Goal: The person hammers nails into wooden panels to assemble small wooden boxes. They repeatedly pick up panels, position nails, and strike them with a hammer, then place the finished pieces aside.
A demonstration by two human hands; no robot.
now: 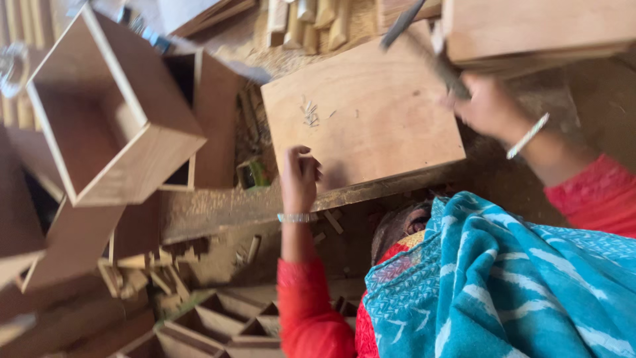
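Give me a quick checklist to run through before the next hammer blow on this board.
1. Left hand steadying the board: ok, it rests on the near edge.
2. Right hand gripping the hammer: ok, fist closed on the handle, though the picture is blurred.
3. Left fingers away from the hammer head: ok, the head is up at the far edge.
4. Small nails within reach: ok, a loose cluster lies on the board.
5. A nail set upright to strike: cannot tell, too blurred.
6. Board lying flat on the bench: ok, it looks level.
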